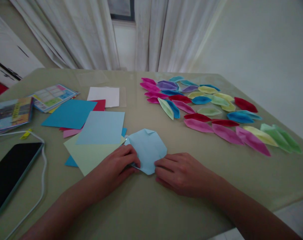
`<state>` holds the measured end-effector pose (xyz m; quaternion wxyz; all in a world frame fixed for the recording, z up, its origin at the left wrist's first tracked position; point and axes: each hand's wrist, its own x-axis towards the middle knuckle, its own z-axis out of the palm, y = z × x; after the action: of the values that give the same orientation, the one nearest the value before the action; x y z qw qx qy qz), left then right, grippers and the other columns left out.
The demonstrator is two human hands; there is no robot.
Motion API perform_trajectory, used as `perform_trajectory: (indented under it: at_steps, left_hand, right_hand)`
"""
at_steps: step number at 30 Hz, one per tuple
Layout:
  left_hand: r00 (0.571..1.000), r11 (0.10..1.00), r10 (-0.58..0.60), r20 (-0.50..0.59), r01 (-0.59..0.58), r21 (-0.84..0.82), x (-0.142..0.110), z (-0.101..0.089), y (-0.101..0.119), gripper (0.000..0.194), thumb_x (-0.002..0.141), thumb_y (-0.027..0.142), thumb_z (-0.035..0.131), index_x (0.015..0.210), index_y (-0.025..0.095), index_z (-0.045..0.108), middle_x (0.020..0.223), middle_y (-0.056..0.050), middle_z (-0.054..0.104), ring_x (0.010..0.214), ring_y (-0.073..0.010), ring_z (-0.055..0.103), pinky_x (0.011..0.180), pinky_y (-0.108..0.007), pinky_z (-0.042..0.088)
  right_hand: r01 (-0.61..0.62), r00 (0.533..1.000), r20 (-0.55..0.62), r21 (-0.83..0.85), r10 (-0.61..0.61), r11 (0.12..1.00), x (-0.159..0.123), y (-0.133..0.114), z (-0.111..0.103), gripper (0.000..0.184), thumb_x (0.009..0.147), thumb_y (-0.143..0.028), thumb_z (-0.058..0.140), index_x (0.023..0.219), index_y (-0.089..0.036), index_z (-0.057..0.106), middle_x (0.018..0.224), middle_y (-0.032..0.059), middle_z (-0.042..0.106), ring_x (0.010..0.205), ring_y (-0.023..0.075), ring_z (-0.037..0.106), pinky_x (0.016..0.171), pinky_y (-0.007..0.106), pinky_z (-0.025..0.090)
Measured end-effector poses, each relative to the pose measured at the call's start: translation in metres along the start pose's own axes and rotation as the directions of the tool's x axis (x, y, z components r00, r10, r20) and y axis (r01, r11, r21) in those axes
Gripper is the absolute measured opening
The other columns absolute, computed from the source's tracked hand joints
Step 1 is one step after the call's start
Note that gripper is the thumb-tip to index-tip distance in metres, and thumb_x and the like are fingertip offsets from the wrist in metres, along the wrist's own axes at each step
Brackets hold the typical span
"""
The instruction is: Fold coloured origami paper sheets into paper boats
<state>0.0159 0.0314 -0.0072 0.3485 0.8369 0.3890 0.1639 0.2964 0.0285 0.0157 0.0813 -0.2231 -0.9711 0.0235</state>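
A light blue sheet of origami paper (151,146) with folded corners lies on the table in front of me. My left hand (125,161) pinches its lower left edge between thumb and fingers. At the lower right edge, my right hand (175,171) rests with its fingers bent and their tips touching the paper. Whether those right fingers grip the edge or only press on it is hidden. Just left of the folded sheet is a loose pile with a pale blue square (101,128) on top of a pale green square (89,155).
Many folded paper pieces (203,100) in pink, blue, yellow, red and green spread across the right side. A blue square (71,113), a white square pack (104,96) and booklets (11,113) lie at left. A phone (13,173) and white cable (43,170) are near the left edge.
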Motion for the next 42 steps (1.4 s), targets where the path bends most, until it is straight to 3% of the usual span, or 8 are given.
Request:
perform_trajectory:
  at_steps: [6, 9, 14, 19, 24, 31, 35, 42]
  left_hand:
    - [0.996, 0.995, -0.079, -0.038, 0.082, 0.063, 0.005, 0.005, 0.003, 0.013, 0.102, 0.013, 0.057, 0.094, 0.020, 0.066, 0.103, -0.004, 0.062, 0.097, -0.0226, 0.060, 0.086, -0.035, 0.048]
    - [0.998, 0.992, -0.030, -0.055, 0.036, 0.119, 0.004, 0.004, 0.002, 0.013, 0.101, 0.012, 0.060, 0.096, 0.019, 0.069, 0.101, -0.004, 0.064, 0.094, -0.0216, 0.061, 0.082, -0.034, 0.048]
    - [0.996, 0.980, 0.080, 0.033, -0.085, 0.178, -0.005, -0.008, -0.002, 0.018, 0.104, 0.021, 0.062, 0.108, 0.028, 0.079, 0.101, 0.000, 0.069, 0.092, -0.0184, 0.066, 0.082, -0.030, 0.048]
    - [0.994, 0.989, 0.059, 0.089, -0.071, 0.128, -0.012, -0.016, -0.003, 0.013, 0.103, 0.028, 0.067, 0.102, 0.028, 0.079, 0.110, 0.000, 0.071, 0.096, -0.0173, 0.069, 0.088, -0.029, 0.050]
    - [0.996, 0.984, 0.049, 0.071, -0.060, 0.167, -0.012, -0.014, -0.001, 0.020, 0.099, 0.024, 0.069, 0.118, 0.030, 0.075, 0.113, -0.002, 0.070, 0.101, -0.0213, 0.067, 0.088, -0.033, 0.051]
    - [0.991, 0.956, 0.108, 0.075, -0.125, 0.267, -0.010, -0.011, 0.011, 0.024, 0.103, 0.021, 0.057, 0.119, 0.028, 0.073, 0.108, -0.005, 0.067, 0.094, -0.0226, 0.063, 0.085, -0.037, 0.050]
    - [0.991, 0.955, 0.129, 0.044, -0.136, 0.263, -0.006, -0.006, 0.010, 0.022, 0.107, 0.020, 0.051, 0.114, 0.025, 0.072, 0.106, -0.005, 0.066, 0.094, -0.0220, 0.061, 0.084, -0.037, 0.047]
    - [0.996, 0.982, 0.015, -0.085, 0.001, 0.188, 0.007, 0.012, 0.007, 0.024, 0.112, 0.027, 0.045, 0.099, 0.020, 0.065, 0.102, -0.005, 0.064, 0.096, -0.0238, 0.058, 0.089, -0.041, 0.045]
  right_hand:
    - [-0.031, 0.999, 0.016, 0.016, 0.031, 0.999, 0.002, -0.002, -0.002, 0.015, 0.107, -0.024, 0.059, 0.099, -0.017, 0.069, 0.092, 0.0070, 0.075, 0.081, 0.0179, 0.067, 0.066, 0.031, 0.045]
    - [-0.037, 0.999, 0.028, 0.015, 0.036, 0.999, 0.003, -0.003, -0.002, 0.016, 0.107, -0.025, 0.059, 0.098, -0.016, 0.069, 0.093, 0.0067, 0.076, 0.081, 0.0181, 0.069, 0.066, 0.032, 0.046]
    - [-0.046, 0.999, 0.023, 0.033, 0.045, 0.998, 0.002, -0.001, -0.002, 0.018, 0.108, -0.025, 0.057, 0.099, -0.017, 0.069, 0.094, 0.0075, 0.076, 0.082, 0.0175, 0.069, 0.069, 0.030, 0.047]
    - [-0.045, 0.999, 0.025, 0.048, 0.044, 0.998, 0.001, 0.000, -0.002, 0.019, 0.108, -0.028, 0.057, 0.099, -0.017, 0.069, 0.094, 0.0079, 0.076, 0.082, 0.0167, 0.069, 0.071, 0.028, 0.048]
    - [-0.055, 0.998, 0.025, 0.064, 0.054, 0.996, 0.001, 0.000, -0.002, 0.018, 0.108, -0.028, 0.057, 0.101, -0.017, 0.069, 0.095, 0.0082, 0.076, 0.083, 0.0171, 0.069, 0.072, 0.029, 0.048]
    - [-0.058, 0.998, 0.035, 0.064, 0.056, 0.996, 0.002, 0.001, -0.003, 0.020, 0.109, -0.031, 0.058, 0.102, -0.017, 0.069, 0.096, 0.0065, 0.076, 0.083, 0.0177, 0.069, 0.070, 0.031, 0.046]
    - [-0.057, 0.998, 0.039, 0.056, 0.054, 0.997, 0.002, 0.001, -0.003, 0.021, 0.109, -0.032, 0.057, 0.101, -0.017, 0.069, 0.096, 0.0057, 0.076, 0.081, 0.0176, 0.068, 0.069, 0.031, 0.045]
    - [-0.050, 0.999, 0.024, 0.050, 0.048, 0.998, 0.002, 0.002, -0.001, 0.022, 0.109, -0.034, 0.057, 0.101, -0.017, 0.068, 0.095, 0.0048, 0.075, 0.081, 0.0172, 0.068, 0.069, 0.032, 0.044]
